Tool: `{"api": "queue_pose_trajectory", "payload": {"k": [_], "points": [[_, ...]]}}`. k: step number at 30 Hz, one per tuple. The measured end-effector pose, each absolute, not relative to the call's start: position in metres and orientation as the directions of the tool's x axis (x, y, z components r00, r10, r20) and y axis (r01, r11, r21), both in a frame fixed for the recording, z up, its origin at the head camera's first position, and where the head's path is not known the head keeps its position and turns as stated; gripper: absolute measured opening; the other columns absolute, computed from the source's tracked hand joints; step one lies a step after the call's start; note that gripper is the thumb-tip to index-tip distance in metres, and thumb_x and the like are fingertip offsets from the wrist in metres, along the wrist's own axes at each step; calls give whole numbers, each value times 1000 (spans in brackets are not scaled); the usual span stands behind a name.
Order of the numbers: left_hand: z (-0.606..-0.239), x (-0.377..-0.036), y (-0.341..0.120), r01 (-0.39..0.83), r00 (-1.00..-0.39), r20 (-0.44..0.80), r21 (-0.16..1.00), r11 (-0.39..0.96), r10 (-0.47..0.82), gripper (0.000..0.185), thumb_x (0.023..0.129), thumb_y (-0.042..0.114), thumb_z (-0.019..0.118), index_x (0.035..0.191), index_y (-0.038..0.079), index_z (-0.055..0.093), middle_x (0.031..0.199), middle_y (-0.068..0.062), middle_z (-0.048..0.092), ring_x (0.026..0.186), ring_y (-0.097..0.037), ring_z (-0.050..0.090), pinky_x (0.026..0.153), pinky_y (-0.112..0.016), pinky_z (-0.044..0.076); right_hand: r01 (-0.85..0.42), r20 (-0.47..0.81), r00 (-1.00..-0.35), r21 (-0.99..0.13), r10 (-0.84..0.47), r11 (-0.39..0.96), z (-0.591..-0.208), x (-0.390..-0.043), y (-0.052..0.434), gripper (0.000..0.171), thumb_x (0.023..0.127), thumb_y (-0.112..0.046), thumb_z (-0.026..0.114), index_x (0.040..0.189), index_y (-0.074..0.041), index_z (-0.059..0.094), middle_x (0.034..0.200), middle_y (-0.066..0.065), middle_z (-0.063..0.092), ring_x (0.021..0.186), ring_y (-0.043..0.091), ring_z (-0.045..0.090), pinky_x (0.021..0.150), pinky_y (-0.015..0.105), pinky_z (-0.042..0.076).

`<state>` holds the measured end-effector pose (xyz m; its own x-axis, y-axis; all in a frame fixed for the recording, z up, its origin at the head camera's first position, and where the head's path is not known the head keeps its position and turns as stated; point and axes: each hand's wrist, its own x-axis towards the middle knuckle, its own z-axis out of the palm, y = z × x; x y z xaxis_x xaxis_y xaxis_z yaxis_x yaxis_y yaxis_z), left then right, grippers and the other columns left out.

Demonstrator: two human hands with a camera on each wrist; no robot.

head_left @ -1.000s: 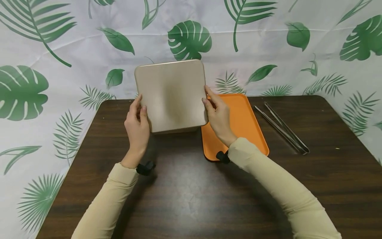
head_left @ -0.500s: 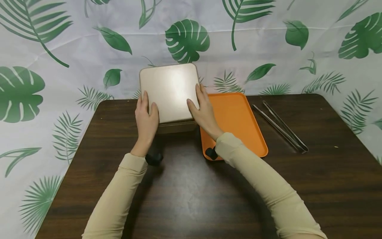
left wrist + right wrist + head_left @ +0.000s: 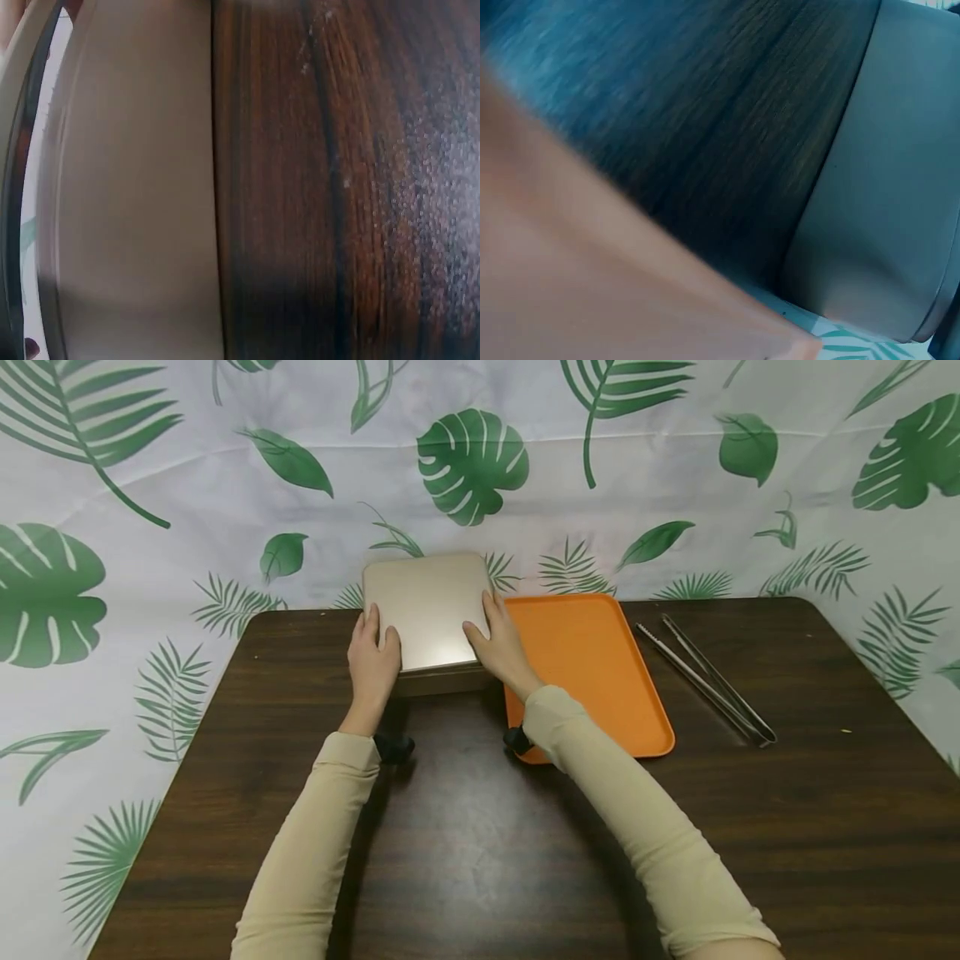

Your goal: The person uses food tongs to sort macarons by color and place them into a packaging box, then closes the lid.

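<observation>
A beige metal lid (image 3: 431, 602) lies over a square tin box (image 3: 442, 682) of the same colour at the back of the table. My left hand (image 3: 373, 664) holds the lid's left edge, thumb on top near the front corner. At the opposite edge, my right hand (image 3: 504, 647) grips the lid, with its thumb also on the top face. In the left wrist view a narrow gap shows between the lid's edge (image 3: 16, 150) and the box's wall (image 3: 135, 180). The right wrist view has the box's side at its right, and the inside of the box is hidden.
An orange tray (image 3: 592, 677) lies right beside the box, under my right forearm. Farther right are metal tongs (image 3: 708, 685), their arms spread. A white cloth with green leaves (image 3: 562, 518) hangs behind the dark wooden table (image 3: 465, 843).
The lid has come down from its raised, tilted position onto the box top, lying flatter now. Both hands have moved with it, lower and nearer each other.
</observation>
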<state>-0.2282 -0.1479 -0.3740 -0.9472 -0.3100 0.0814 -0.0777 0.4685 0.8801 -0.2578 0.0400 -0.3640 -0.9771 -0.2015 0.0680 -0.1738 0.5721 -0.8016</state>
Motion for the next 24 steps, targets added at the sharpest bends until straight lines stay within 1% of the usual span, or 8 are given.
{"api": "queue_pose_trajectory", "payload": {"k": [4,7,13,17,24], "points": [[-377,-230,-148,-131,-952,19,876,464,-305,57,98,27,36,153,18,25,160,-13,17,147,-37,17,120,-54,18,-140,29,-981,-794,-194,591,-368,-262,40,65,101,-31,44,154,-9,14,161,15,9,149,31,11,123,46,16],[-378,-231,-148,-159,-949,-4,870,467,-315,56,98,29,37,152,18,27,160,-13,20,146,-37,20,120,-52,20,-118,-1,-981,-785,-193,609,-370,-265,41,64,102,-30,44,154,-8,15,161,15,11,149,30,12,123,44,15],[-382,-232,-149,-180,-943,-5,847,500,-332,55,98,29,36,151,17,31,157,-14,26,144,-37,25,119,-52,24,-96,-48,-977,-771,-207,630,-372,-265,40,63,102,-29,42,154,-5,15,161,18,10,149,31,10,124,43,13],[-383,-232,-149,-193,-943,-9,827,528,-331,55,98,30,36,151,16,32,157,-13,28,143,-37,27,118,-53,24,-87,-65,-976,-756,-206,649,-372,-264,39,63,102,-29,42,154,-4,15,160,19,11,149,31,11,124,43,13],[-385,-229,-150,-201,-947,-8,795,572,-321,54,98,29,35,150,15,33,156,-16,29,143,-41,26,120,-54,16,-75,-83,-977,-732,-197,678,-372,-261,36,65,102,-30,43,154,-4,13,160,19,10,149,33,13,123,43,16]]}}
